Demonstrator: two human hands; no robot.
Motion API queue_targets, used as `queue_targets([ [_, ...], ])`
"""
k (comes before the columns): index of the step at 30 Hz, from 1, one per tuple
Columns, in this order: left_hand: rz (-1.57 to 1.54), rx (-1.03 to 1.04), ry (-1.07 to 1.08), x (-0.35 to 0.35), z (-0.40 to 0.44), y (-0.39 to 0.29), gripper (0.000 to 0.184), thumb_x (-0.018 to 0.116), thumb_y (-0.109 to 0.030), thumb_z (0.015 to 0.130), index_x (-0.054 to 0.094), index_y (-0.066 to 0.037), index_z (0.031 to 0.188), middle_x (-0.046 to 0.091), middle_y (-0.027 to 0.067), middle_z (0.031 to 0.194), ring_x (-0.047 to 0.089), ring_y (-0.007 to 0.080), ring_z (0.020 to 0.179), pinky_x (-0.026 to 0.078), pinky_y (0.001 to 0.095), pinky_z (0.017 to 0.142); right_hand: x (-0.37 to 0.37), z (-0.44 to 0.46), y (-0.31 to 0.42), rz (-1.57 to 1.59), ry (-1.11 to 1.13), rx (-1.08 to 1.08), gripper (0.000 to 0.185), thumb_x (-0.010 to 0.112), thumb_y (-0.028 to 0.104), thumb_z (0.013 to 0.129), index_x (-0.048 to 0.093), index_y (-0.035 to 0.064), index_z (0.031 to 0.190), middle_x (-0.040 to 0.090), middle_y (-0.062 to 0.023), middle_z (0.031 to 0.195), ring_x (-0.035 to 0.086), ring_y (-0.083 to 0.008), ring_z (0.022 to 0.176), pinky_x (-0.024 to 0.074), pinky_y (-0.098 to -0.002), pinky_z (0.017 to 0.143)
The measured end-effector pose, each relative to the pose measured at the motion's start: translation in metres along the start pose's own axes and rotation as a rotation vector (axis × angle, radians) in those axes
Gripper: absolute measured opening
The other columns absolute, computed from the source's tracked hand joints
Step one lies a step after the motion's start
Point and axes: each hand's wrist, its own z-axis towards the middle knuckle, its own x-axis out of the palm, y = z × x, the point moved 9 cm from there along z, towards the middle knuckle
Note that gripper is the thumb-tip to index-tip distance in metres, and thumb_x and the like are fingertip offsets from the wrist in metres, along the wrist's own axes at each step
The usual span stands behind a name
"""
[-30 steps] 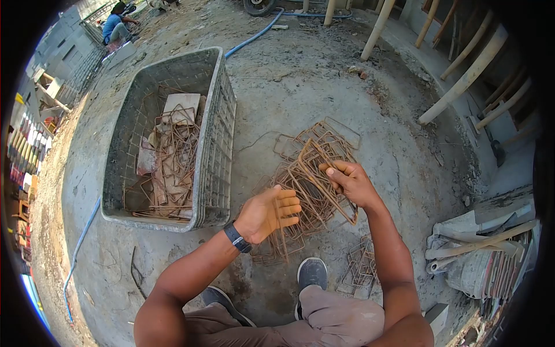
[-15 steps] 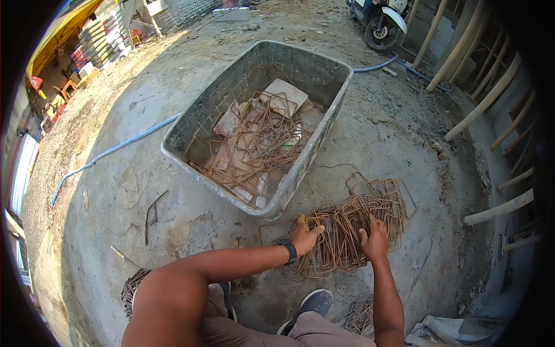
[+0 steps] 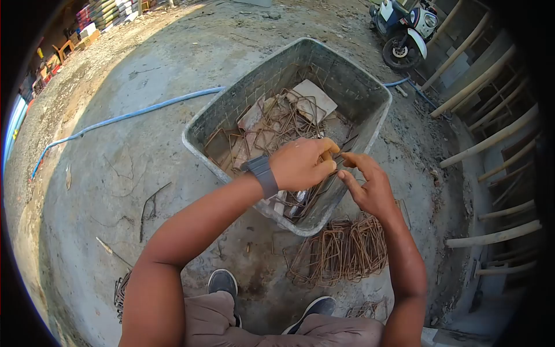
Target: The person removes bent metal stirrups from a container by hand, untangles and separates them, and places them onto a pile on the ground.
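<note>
My left hand [image 3: 303,164], with a dark band on its wrist, is over the near right part of a grey tub [image 3: 202,155]. Its fingers are pinched on what looks like a thin bent steel stirrup, mostly hidden against the tub. My right hand [image 3: 369,182] is close by at the tub's right rim, thumb and forefinger apart near the same thin steel. Rusty stirrups [image 3: 277,124] lie tangled inside the tub with a pale broken slab [image 3: 312,99]. A pile of rusty rectangular stirrups [image 3: 341,251] lies on the concrete below my right hand.
A blue hose [image 3: 133,111] runs behind the tub. Bent wire [image 3: 151,208] and another bundle of stirrups [image 3: 120,295] lie at left, with more stirrups [image 3: 367,309] near my right shoe [image 3: 315,312]. A motorbike [image 3: 404,34] and leaning poles [image 3: 491,133] stand at right.
Both hands have left the stirrup pile on the ground and moved up to the tub. The view has shifted, and the left hand now pinches over the tub.
</note>
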Motion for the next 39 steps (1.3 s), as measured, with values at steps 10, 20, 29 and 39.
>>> queue_targets([
  [10,0.259,-0.358,-0.137,-0.068,-0.030,0.142,0.037,0.058,-0.031,0.093,0.067,-0.003,0.115,0.072,0.0230,0.106,0.067,0.0414,0.102,0.051,0.0504,0.090,0.254,0.095,-0.088,-0.894,1.022,0.205,0.074,0.081,0.032,0.078,0.053,0.0059,0.141,0.069,-0.0186,0.124,0.066,-0.0331,0.116,0.0535,-0.0448,0.096],
  [20,0.326,-0.475,-0.093,-0.059,-0.029,0.175,0.031,0.055,-0.029,0.094,0.068,-0.005,0.107,0.071,0.0249,0.105,0.067,0.0433,0.100,0.053,0.0520,0.090,0.227,0.119,-0.085,-0.802,0.675,0.017,0.026,0.064,0.020,0.089,0.064,0.0029,0.109,0.074,-0.0180,0.098,0.072,-0.0346,0.094,0.0574,-0.0449,0.077],
  [29,-0.206,-0.276,-0.435,-0.079,-0.030,0.163,0.046,0.059,-0.037,0.094,0.063,-0.003,0.124,0.068,0.0247,0.114,0.065,0.0384,0.107,0.049,0.0455,0.095,-0.002,0.126,0.032,0.004,0.235,0.163,0.024,0.070,0.023,0.091,0.061,0.0035,0.102,0.064,-0.0058,0.074,0.063,-0.0185,0.070,0.0496,-0.0364,0.069],
  [39,-0.452,0.097,-0.069,-0.031,0.003,-0.012,0.082,0.076,-0.051,0.084,0.049,0.001,0.141,0.057,0.0172,0.128,0.064,0.0279,0.109,0.051,0.0396,0.094,-0.139,0.004,0.057,0.608,-0.120,0.262,0.026,0.071,0.023,0.094,0.065,0.0007,0.105,0.063,-0.0033,0.073,0.062,-0.0123,0.067,0.0533,-0.0324,0.066],
])
